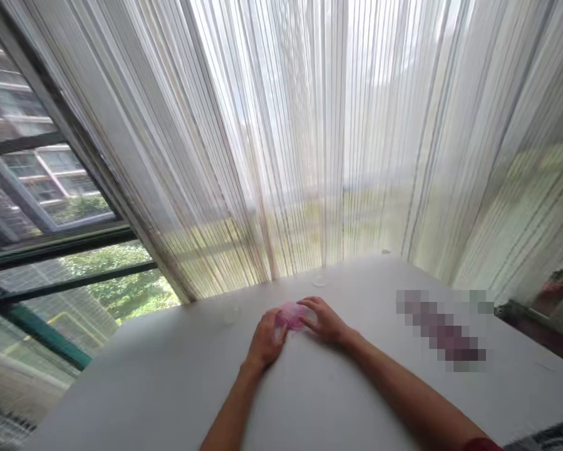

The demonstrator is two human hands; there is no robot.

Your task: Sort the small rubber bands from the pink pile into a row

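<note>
A small, pink, partly see-through thing (290, 315) is at the middle of the white table, blurred so that its kind cannot be made out. My left hand (265, 340) is at its left side, with fingers and thumb curled round that edge. From the right, my right hand (327, 321) reaches it with the index finger and thumb at its edge. Whether the pink thing rests on the tabletop or is slightly raised is not clear.
The white table (178, 376) reaches back to sheer striped curtains (300, 156). Faint clear round pieces (319, 280) lie beyond my hands, another (233, 314) to the left. A pixelated dark reddish patch (443, 329) covers something at right. A window frame (74, 250) stands at left.
</note>
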